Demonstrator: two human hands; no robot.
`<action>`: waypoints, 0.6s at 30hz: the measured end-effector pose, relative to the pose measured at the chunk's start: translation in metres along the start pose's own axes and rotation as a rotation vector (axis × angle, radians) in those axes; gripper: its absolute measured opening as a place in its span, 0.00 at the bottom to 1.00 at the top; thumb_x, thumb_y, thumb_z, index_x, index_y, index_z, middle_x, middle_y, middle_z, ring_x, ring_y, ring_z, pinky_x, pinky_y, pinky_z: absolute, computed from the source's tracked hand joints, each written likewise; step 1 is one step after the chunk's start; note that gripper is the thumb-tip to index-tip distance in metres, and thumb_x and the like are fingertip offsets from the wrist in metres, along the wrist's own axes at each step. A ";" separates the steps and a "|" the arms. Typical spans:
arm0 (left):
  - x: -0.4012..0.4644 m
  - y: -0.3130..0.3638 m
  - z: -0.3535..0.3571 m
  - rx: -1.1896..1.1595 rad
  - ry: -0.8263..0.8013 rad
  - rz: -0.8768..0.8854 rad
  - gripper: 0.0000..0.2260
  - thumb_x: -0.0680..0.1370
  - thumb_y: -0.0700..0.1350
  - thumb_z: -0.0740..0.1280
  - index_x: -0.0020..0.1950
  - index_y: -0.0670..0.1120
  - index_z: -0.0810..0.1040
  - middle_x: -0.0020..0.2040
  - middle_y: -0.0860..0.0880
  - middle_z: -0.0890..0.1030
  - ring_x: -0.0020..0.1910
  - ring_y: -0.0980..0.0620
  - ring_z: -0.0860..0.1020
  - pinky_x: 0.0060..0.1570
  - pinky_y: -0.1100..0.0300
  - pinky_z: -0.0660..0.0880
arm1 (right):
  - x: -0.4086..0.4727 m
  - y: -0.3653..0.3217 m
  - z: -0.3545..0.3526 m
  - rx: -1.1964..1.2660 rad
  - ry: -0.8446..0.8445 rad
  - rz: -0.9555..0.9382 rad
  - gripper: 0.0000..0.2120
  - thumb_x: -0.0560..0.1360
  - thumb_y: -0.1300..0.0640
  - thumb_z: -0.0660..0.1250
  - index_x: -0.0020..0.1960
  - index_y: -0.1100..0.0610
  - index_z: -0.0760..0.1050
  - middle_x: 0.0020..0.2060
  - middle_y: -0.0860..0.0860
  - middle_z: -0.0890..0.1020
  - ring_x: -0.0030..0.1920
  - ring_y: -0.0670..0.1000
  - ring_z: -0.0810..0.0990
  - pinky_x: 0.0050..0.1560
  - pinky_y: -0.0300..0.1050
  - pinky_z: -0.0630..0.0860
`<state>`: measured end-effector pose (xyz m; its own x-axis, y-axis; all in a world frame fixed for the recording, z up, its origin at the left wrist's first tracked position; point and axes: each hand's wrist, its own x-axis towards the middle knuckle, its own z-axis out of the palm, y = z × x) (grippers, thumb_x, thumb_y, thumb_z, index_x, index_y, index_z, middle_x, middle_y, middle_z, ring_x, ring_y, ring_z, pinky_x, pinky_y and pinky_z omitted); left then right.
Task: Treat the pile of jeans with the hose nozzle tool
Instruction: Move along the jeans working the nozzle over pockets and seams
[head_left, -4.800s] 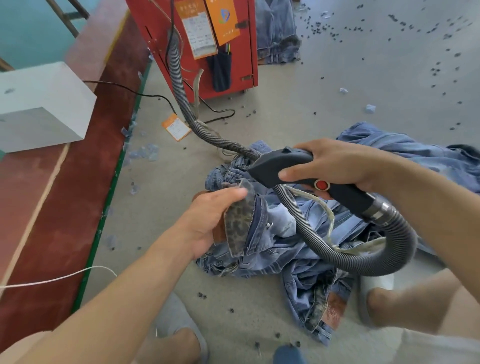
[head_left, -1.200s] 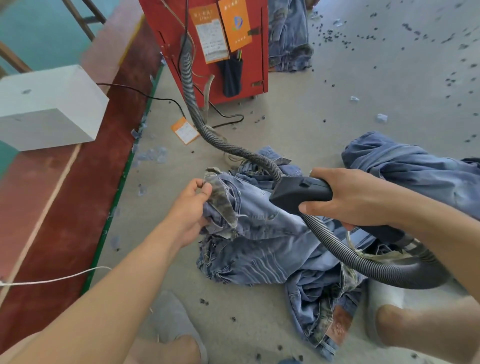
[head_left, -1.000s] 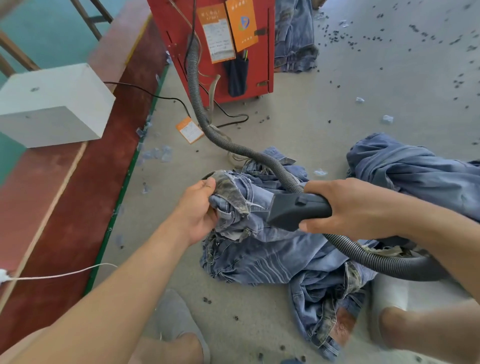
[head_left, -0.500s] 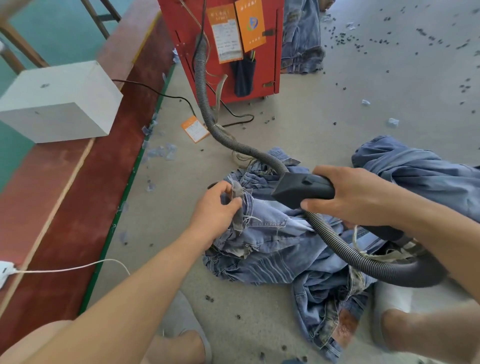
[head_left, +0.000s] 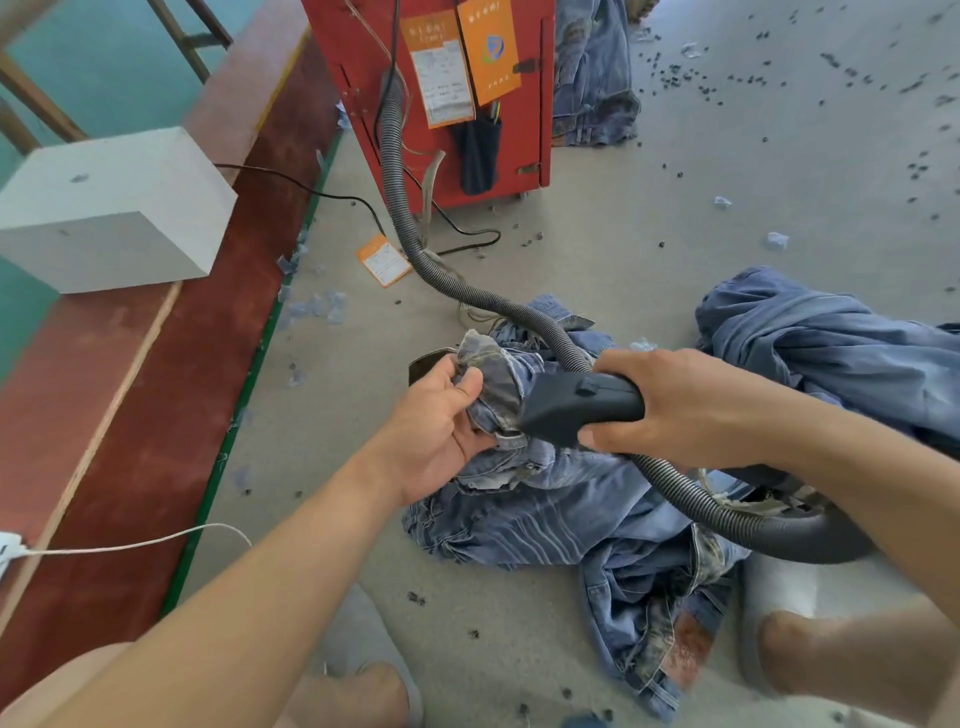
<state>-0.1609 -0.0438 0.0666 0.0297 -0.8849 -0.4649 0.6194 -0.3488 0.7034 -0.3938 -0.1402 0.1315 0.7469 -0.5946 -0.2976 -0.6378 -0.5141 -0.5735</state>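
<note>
Nearest the camera, the person's two bare forearms are reaching out over a grey floor, with a slippered foot (head_left: 779, 613) showing at the lower right. The left hand (head_left: 436, 431) is pinching a bunched fold of denim, thumb and fingers closed on the cloth and lifting it a little. The right hand (head_left: 670, 405) is wrapping its fingers tightly around the black nozzle (head_left: 571, 405), whose wide mouth is pressing against that raised fold.

Below both hands the pile of jeans (head_left: 561, 514) is lying crumpled on the floor, between the person's feet and spreading toward the right. The denim looks soft and floppy, fairly heavy when layered, and likely to slump or get drawn toward the nozzle mouth unless a fold is kept taut; a seam, waistband or thick hem seems the surest place to take hold. The nozzle is stiff and easy to steer, though the ribbed hose (head_left: 415, 244) is looping behind the right wrist and probably dragging on it.

Farther off, a second heap of denim (head_left: 831, 343) is sitting at the right. The hose is running back to a red machine (head_left: 441, 104), with a white box (head_left: 109, 208) on the red ledge at the left.
</note>
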 end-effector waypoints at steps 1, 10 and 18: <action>0.000 -0.003 0.002 -0.002 -0.021 -0.004 0.09 0.87 0.40 0.55 0.62 0.44 0.73 0.60 0.38 0.83 0.55 0.41 0.85 0.47 0.45 0.83 | 0.002 -0.003 0.000 0.038 0.030 0.009 0.12 0.74 0.40 0.73 0.47 0.44 0.73 0.34 0.45 0.82 0.28 0.43 0.81 0.27 0.35 0.74; -0.001 -0.007 0.007 -0.127 0.031 -0.082 0.12 0.85 0.42 0.55 0.60 0.41 0.76 0.57 0.38 0.81 0.52 0.42 0.82 0.53 0.44 0.82 | -0.008 0.004 -0.026 0.303 -0.044 0.137 0.07 0.74 0.44 0.75 0.44 0.39 0.76 0.29 0.48 0.81 0.24 0.49 0.79 0.28 0.42 0.78; -0.005 -0.017 0.012 -0.033 -0.045 -0.104 0.21 0.83 0.40 0.50 0.71 0.32 0.72 0.67 0.32 0.79 0.59 0.41 0.81 0.59 0.45 0.81 | 0.010 -0.006 -0.009 0.368 -0.034 0.162 0.10 0.75 0.46 0.76 0.46 0.50 0.78 0.28 0.49 0.79 0.26 0.50 0.77 0.30 0.45 0.76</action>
<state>-0.1811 -0.0376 0.0638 -0.0706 -0.8577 -0.5093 0.6432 -0.4294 0.6340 -0.3845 -0.1484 0.1388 0.6522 -0.6256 -0.4280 -0.6422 -0.1560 -0.7505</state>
